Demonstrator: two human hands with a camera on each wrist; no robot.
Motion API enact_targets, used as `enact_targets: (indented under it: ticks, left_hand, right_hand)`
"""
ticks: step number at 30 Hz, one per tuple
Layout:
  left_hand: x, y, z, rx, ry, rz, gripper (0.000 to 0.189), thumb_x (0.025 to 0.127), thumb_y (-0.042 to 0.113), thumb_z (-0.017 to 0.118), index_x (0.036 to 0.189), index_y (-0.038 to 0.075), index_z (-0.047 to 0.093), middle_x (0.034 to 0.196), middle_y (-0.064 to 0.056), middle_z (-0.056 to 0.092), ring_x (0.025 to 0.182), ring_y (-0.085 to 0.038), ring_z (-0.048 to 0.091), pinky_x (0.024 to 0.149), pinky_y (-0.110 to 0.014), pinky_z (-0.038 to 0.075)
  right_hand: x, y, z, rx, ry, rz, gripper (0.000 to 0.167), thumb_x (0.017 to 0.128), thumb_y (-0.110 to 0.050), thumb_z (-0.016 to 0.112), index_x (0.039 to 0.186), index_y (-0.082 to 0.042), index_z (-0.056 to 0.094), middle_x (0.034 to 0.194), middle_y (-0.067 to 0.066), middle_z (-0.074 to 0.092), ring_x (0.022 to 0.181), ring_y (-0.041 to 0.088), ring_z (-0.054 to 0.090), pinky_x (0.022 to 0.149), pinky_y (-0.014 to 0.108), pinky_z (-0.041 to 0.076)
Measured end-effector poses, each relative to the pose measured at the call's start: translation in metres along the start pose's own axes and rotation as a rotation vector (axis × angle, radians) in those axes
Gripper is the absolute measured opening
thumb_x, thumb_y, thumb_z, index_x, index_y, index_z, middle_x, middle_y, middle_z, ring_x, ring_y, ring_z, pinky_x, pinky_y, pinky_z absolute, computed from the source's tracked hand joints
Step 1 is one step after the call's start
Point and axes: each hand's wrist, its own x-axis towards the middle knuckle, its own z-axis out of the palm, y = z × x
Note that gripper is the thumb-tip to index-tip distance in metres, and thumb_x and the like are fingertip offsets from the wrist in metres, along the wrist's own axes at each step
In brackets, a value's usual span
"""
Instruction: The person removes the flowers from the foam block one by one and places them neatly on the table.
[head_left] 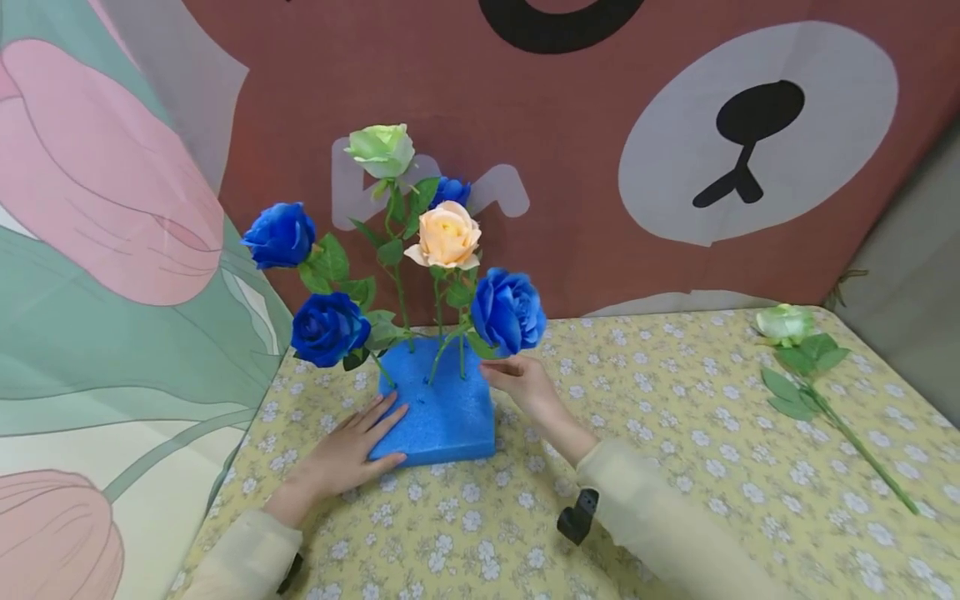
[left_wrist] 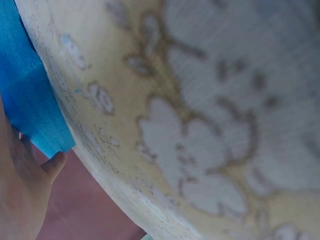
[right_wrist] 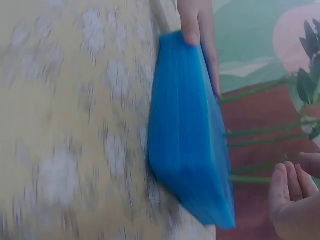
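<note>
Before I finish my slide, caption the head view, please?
Roses stand in a foam block, left grip on it; another rose lies apart.

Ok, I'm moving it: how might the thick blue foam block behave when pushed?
The block is probably light, given its foam texture. Broad and flat, it seems unlikely to tip, though its tall blue and pastel roses might sway.

1. Place: tabletop flower-arranging corner, screened by hangings; home or studio, cannot tell.
2. Brown hanging printed with a cartoon animal face (head_left: pixel 570 167): behind table.
3. Green-and-white hanging printed with large pink tulips (head_left: pixel 112 250): left side.
4. Plain grey panel (head_left: pixel 915 292): right side.
5. Yellow tablecloth with white blossoms (head_left: pixel 675 383).
6. Flat blue foam block (head_left: pixel 457 417) — bearing long-stemmed blue, peach and pale-green roses (head_left: pixel 448 235).
</note>
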Motion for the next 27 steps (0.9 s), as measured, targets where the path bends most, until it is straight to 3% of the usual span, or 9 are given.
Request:
enact_targets:
  ticks: [6, 12, 18, 27]
  left_hand:
    - [0.001, 0.0, 0.002, -0.002, 0.005, -0.001, 0.072, 0.093, 0.053, 0.051, 0.153, 0.023, 0.024, 0.161, -0.007, 0.018, 0.148, -0.035, 0.019, 0.116, -0.053, 0.027]
    - [0.0, 0.0, 0.001, -0.004, 0.0, -0.017, 0.073, 0.093, 0.054, 0.052, 0.153, 0.023, 0.024, 0.162, -0.007, 0.017, 0.148, -0.035, 0.019, 0.116, -0.053, 0.026]
    - [0.0, 0.0, 0.0, -0.005, 0.005, -0.011, 0.073, 0.093, 0.052, 0.053, 0.153, 0.021, 0.025, 0.161, -0.009, 0.018, 0.148, -0.035, 0.019, 0.116, -0.055, 0.027]
    - [0.001, -0.001, 0.001, 0.008, 0.014, -0.005, 0.073, 0.093, 0.052, 0.053, 0.153, 0.022, 0.025, 0.161, -0.009, 0.018, 0.147, -0.036, 0.02, 0.115, -0.055, 0.028]
  right_hand:
    - [0.007, 0.001, 0.03, 0.142, 0.029, -0.002, 0.034, 0.091, -0.004, 0.061, 0.124, 0.005, 0.061, 0.121, 0.022, 0.065, 0.115, 0.031, 0.062, 0.101, 0.038, 0.049]
    - [0.008, 0.004, 0.053, 0.262, 0.038, -0.06, 0.036, 0.091, -0.001, 0.06, 0.126, 0.007, 0.058, 0.126, 0.024, 0.062, 0.117, 0.034, 0.06, 0.1, 0.036, 0.051]
    - [0.007, 0.007, 0.068, 0.303, 0.016, -0.1, 0.039, 0.092, -0.004, 0.058, 0.13, 0.007, 0.055, 0.13, 0.026, 0.057, 0.121, 0.038, 0.056, 0.101, 0.037, 0.05]
    - [0.013, 0.007, 0.075, 0.312, 0.062, -0.055, 0.041, 0.093, -0.017, 0.061, 0.129, 0.004, 0.057, 0.128, 0.022, 0.06, 0.118, 0.031, 0.059, 0.101, 0.039, 0.05]
